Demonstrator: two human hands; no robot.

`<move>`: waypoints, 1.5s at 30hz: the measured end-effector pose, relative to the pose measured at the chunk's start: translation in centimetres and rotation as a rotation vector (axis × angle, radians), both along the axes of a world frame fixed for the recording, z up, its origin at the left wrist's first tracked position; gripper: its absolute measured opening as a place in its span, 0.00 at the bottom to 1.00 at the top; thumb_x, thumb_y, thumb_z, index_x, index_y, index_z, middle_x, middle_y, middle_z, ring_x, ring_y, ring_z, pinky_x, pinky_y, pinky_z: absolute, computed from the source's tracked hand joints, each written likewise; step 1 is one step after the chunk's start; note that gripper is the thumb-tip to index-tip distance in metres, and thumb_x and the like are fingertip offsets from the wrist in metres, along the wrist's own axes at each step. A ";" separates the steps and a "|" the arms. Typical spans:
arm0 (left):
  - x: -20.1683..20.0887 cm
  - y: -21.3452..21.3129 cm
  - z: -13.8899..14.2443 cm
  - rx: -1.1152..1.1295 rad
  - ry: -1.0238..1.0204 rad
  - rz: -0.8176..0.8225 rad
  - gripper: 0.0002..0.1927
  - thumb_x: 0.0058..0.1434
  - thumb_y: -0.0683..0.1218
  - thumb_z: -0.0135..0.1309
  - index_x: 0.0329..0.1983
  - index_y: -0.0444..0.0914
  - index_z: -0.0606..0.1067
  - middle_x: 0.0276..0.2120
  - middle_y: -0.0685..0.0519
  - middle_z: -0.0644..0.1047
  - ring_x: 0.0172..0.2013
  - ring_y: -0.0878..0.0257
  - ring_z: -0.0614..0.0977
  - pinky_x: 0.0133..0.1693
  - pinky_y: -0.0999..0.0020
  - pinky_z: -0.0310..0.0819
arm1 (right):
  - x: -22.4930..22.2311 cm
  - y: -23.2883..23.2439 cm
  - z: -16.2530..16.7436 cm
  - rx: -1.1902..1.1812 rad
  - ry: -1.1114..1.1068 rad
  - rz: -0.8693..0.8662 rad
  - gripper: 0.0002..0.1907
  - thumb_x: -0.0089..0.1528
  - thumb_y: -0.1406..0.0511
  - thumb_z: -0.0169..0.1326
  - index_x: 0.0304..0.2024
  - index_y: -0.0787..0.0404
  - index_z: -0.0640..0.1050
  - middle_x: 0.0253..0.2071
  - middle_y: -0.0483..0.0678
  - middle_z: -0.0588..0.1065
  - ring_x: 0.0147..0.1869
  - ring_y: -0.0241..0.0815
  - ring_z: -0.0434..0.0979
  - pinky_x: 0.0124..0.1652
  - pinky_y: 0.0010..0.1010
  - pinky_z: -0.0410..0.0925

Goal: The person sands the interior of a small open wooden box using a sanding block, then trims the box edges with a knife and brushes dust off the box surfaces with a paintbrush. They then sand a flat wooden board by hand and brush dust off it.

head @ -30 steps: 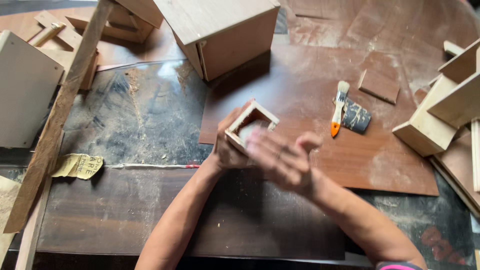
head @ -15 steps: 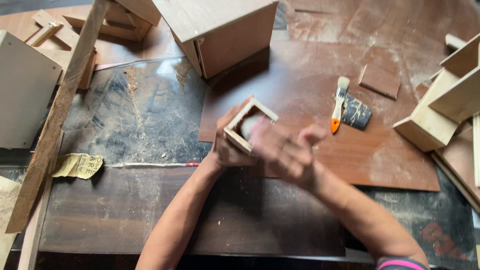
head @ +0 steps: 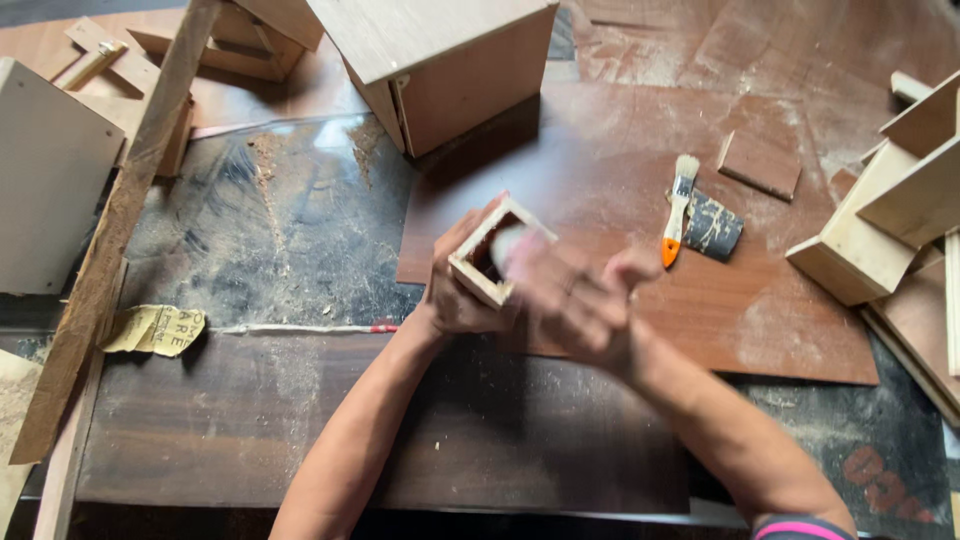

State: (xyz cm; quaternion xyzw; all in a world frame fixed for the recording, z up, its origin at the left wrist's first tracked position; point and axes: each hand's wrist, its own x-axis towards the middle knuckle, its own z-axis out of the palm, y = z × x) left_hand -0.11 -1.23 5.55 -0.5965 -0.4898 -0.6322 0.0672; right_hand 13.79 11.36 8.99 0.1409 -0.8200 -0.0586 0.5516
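Observation:
My left hand grips a small open wooden box, tilted with its opening facing up and to the right, over the near edge of a brown board. Just right of the box, my right hand is blurred, and its fingers reach to the box's opening. Something pale shows at its fingertips against the opening. The blur hides whether that hand holds anything.
A paintbrush with an orange handle lies on a dark folded sheet to the right. A large wooden box stands behind. Wooden pieces sit at right, a long plank and a pale box at left, and a yellowish paper scrap.
My right hand has shifted from lying spread over the box to reaching its fingers at the opening. The left hand and the box have stayed in about the same place.

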 end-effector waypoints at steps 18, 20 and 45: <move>-0.4 0.1 -1.0 0.053 0.030 0.001 0.54 0.44 0.53 0.71 0.70 0.28 0.62 0.61 0.34 0.72 0.55 0.49 0.81 0.60 0.60 0.78 | 0.5 -0.7 -0.6 -0.009 -0.041 0.128 0.09 0.71 0.67 0.55 0.53 0.58 0.80 0.55 0.48 0.81 0.62 0.39 0.80 0.71 0.35 0.49; -0.3 0.2 -1.7 0.006 -0.071 -0.091 0.47 0.52 0.51 0.67 0.72 0.29 0.62 0.58 0.40 0.76 0.53 0.52 0.83 0.59 0.62 0.80 | 0.8 -1.1 -0.2 -0.081 -0.132 0.071 0.10 0.68 0.71 0.53 0.50 0.62 0.81 0.52 0.52 0.82 0.60 0.45 0.82 0.71 0.34 0.59; 1.1 1.8 -2.6 0.055 -0.153 0.170 0.43 0.60 0.45 0.69 0.64 0.40 0.48 0.51 0.43 0.71 0.49 0.53 0.81 0.48 0.57 0.83 | 0.1 -0.8 0.9 -0.145 -0.128 0.030 0.17 0.65 0.78 0.50 0.54 0.62 0.80 0.59 0.51 0.78 0.64 0.42 0.78 0.59 0.28 0.63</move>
